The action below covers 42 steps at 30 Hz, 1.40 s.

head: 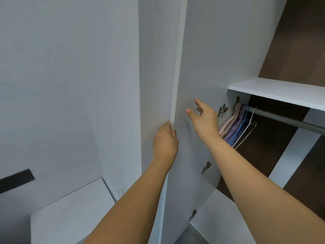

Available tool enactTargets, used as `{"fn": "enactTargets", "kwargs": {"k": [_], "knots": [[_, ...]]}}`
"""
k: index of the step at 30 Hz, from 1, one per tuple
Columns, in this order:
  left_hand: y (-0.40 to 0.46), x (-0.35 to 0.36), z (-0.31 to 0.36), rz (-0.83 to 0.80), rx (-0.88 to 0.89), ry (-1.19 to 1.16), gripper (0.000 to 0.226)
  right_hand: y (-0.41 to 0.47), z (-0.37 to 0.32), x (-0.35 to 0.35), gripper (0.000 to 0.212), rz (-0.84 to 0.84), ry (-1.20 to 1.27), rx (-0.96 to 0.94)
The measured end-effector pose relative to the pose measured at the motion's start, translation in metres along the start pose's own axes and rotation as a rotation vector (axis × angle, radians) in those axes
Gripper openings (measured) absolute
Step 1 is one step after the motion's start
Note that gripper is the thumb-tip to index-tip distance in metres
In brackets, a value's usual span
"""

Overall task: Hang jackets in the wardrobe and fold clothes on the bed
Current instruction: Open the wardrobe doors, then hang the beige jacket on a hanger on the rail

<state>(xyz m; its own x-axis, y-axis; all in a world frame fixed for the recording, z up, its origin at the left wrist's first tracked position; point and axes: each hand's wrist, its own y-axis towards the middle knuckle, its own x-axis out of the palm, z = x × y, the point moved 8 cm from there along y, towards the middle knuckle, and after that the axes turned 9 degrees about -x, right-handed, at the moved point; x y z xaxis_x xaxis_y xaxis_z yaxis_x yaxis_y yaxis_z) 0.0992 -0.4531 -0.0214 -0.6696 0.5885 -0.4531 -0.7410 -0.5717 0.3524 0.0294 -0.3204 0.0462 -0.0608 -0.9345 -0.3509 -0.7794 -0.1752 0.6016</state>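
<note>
The wardrobe door stands swung out edge-on toward the camera, its long axis vertical, and the left hand holds its free edge, fingers wrapped behind the panel and the thumb on the near face, so that grip is closed on the door itself. The right hand is raised just beside the door's inner face, fingers spread and relaxed, holding nothing; whether the fingertips touch the panel cannot be told. Inside the wardrobe a grey rail runs away to the right beneath a white shelf, and a bunch of bare hangers (pink, purple, blue and white) hangs pushed to the rail's left end, close to the upper hinge. The hangers lie to the right of and beyond the right hand, which is much the nearer of the two to them, with the left occupied at the door. No jacket, bed or clothing is in view, so the hanging looks not yet begun. The likely next reach is rightward and inward for a hanger, lifting its hook up off the rail.
</note>
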Motion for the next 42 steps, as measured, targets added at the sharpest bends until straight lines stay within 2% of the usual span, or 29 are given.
{"fn": "enactTargets", "kwargs": {"k": [4, 12, 15, 21, 27, 35, 42], "knots": [[-0.018, -0.019, 0.010, 0.023, 0.058, 0.119, 0.047, -0.020, -0.006, -0.008, 0.057, -0.053, -0.037, -0.040], [-0.087, -0.097, 0.017, 0.213, 0.195, 0.474, 0.051, -0.078, -0.044, 0.001, 0.060, -0.301, -0.120, -0.269], [-0.115, -0.135, 0.008, 0.259, 0.175, 0.608, 0.051, -0.108, -0.069, 0.016, 0.061, -0.372, -0.082, -0.321], [-0.203, -0.242, -0.024, 0.371, 0.023, 0.813, 0.051, -0.198, -0.146, 0.064, 0.060, -0.576, 0.043, -0.425], [-0.322, -0.359, -0.043, 0.498, -0.148, 0.866, 0.048, -0.308, -0.249, 0.099, 0.058, -0.729, 0.178, -0.581], [-0.565, -0.524, -0.052, 0.688, -0.400, 1.007, 0.051, -0.523, -0.411, 0.102, 0.059, -0.963, 0.396, -0.736], [-0.803, -0.615, -0.048, 0.830, -0.686, 1.098, 0.054, -0.730, -0.518, 0.069, 0.059, -1.178, 0.558, -0.871]]}}
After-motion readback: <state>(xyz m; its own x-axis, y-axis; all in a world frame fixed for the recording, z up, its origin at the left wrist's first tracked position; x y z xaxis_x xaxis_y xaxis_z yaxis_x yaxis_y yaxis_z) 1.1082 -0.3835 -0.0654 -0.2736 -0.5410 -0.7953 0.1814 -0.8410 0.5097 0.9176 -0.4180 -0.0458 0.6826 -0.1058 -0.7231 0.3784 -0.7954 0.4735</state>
